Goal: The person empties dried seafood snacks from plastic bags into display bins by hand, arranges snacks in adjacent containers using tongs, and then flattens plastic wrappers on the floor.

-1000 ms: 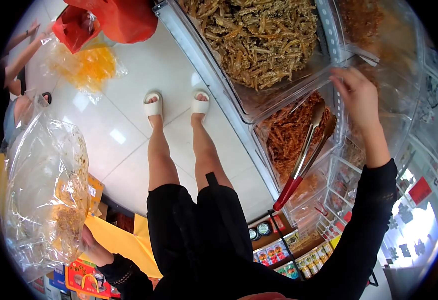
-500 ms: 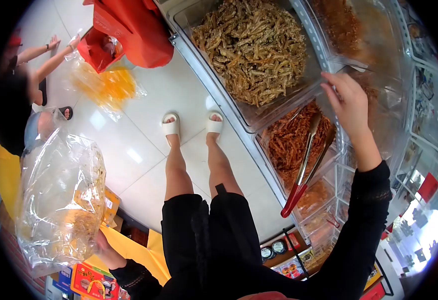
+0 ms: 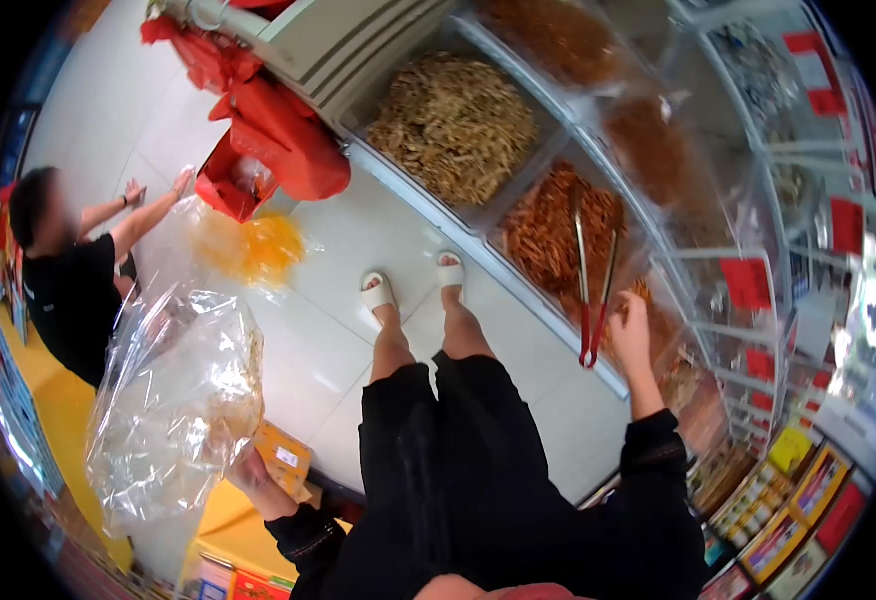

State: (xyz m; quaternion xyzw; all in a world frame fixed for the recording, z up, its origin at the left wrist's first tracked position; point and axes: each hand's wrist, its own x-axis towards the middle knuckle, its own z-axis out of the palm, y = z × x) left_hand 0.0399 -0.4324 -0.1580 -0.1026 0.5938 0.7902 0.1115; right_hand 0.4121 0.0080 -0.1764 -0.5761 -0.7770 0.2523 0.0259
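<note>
At lower left, my left hand (image 3: 250,472) is closed on a large clear plastic bag (image 3: 173,420), which hangs out to the left with crumbs clinging to its side. My right hand (image 3: 632,335) is at the right, fingers loosely curled, just beside the red handles of metal tongs (image 3: 582,265). Whether the fingertips touch the handles I cannot tell. The tongs lie with their tips on reddish dried strips (image 3: 550,235) in a clear bin. A bin of pale brown, seed-coated dried fish or strips (image 3: 448,130) stands beyond it.
Another person (image 3: 68,270) in black stands at far left, arms stretched towards a red bag (image 3: 283,150). Below it, a clear bag of yellow-orange pieces (image 3: 253,250) lies near the floor. More bins (image 3: 558,40) and red price cards (image 3: 746,284) are at right.
My right hand has moved from above the clear divider down to beside the tongs' handles. My left hand still holds the plastic bag. The view has shifted and turned, showing more shelving at right.
</note>
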